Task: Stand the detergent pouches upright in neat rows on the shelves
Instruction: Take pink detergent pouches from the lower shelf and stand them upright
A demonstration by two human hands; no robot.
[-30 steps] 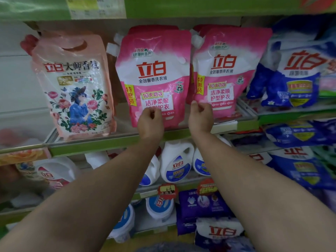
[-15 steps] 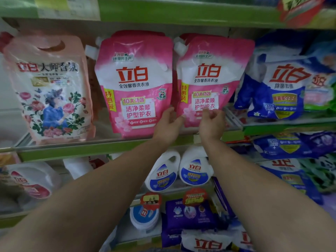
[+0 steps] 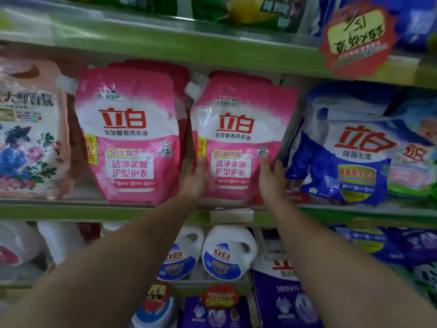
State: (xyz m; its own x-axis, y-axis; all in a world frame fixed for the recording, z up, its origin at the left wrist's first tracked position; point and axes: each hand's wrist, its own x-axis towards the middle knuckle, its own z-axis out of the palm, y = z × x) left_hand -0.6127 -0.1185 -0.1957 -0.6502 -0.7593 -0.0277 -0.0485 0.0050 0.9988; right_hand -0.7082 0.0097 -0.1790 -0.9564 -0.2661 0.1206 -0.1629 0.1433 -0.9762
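A: Head view. Where is the pouch being handled?

B: The right pink pouch stands on the green shelf, just beside the left pink pouch. Both are upright, white spouts at the upper left corners.

A: Hands?

B: The left hand lies flat against the right pouch's left edge, in the gap between the two pink pouches. Fingers straight and held together, pointing up. The right hand lies against the same pouch's right edge, fingers straight and together too, tips near the small round seal on the print. The pouch sits between the two palms; no pinch seen.

A: Neighbours?

B: The floral pouch is at the far left of the same shelf. The blue pouch is to the right, leaning, close by the right hand. More pink pouches show behind the front two.

A: Below?

B: White jugs on the next shelf down, purple packs lower right. A red tag hangs from the shelf above.
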